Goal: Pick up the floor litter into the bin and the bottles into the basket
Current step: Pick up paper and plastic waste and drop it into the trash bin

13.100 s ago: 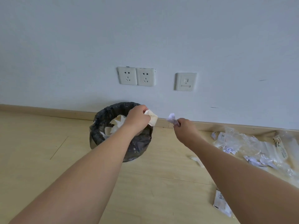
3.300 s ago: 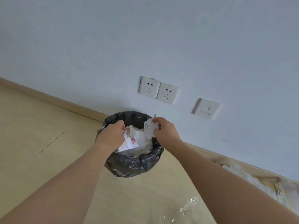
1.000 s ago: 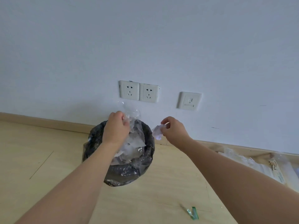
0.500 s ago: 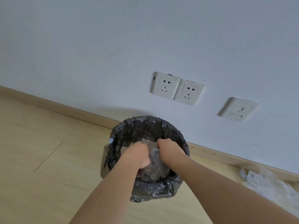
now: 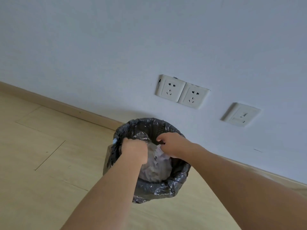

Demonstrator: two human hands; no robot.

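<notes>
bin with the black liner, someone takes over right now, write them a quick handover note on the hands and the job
Left hand grips crumpled clear plastic wrap, pressing it into the round bin with the black plastic liner.
Right hand is inside the bin mouth, fingers curled; whether it holds anything cannot be told.
Done: the bin is nearly full of plastic and paper.
Left: release, withdraw both hands. No bottles or basket are in view, so look for them and for any remaining floor litter.

Single head-worn camera, tilted, looks forward and down from close above the bin (image 5: 149, 188), facing the wall (image 5: 149, 39) and floor (image 5: 41, 163).
</notes>
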